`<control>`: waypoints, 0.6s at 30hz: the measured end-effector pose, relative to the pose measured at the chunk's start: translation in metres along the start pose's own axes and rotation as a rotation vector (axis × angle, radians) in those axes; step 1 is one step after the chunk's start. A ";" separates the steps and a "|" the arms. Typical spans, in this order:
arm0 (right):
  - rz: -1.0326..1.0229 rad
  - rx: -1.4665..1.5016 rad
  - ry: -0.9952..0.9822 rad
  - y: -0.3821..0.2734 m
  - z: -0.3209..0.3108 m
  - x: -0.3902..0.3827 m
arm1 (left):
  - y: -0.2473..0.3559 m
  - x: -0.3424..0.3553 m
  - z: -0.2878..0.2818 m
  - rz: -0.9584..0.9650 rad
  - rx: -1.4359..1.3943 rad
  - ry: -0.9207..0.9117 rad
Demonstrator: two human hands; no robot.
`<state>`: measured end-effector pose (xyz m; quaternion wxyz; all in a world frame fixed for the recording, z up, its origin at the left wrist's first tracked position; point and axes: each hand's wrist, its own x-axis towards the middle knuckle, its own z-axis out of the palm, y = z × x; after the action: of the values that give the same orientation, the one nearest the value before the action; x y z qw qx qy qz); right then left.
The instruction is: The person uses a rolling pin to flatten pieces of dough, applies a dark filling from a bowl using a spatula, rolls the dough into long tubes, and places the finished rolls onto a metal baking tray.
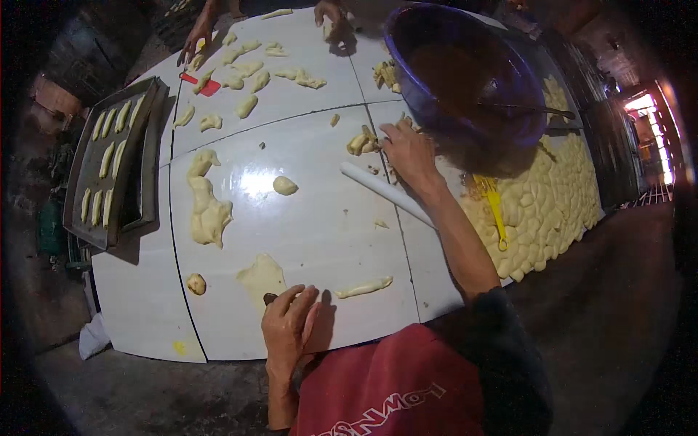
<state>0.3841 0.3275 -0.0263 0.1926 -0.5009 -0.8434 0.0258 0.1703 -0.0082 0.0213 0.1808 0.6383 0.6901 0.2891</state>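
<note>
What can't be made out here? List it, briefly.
Head view only:
- Left hand: a dark tip shows above the fingers; the hand covers the rest.
- Right hand: fingertips on the filling pieces; whether they grip one is too small to tell.
- Purple bowl: contents lost in shadow.
- Co-worker's hands: cut off by the top edge.

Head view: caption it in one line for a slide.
Left hand rests by flattened dough; right hand reaches dough pieces beside a purple bowl.
</note>
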 end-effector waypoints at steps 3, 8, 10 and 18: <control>0.010 0.036 -0.135 -0.013 0.002 0.026 | 0.000 -0.003 -0.004 -0.036 -0.026 -0.006; -0.152 -0.021 -0.291 0.007 0.013 0.048 | -0.009 -0.013 -0.006 -0.120 -0.017 0.057; -0.177 0.008 -0.294 0.004 0.013 0.049 | -0.019 -0.021 -0.002 -0.117 -0.023 0.089; -0.076 -0.049 -0.150 0.005 0.023 0.053 | -0.022 -0.027 -0.003 -0.119 0.002 0.143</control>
<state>0.3579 0.3789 -0.0328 0.1173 -0.4698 -0.8743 0.0355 0.1544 -0.0353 0.0061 0.1475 0.5740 0.7383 0.3220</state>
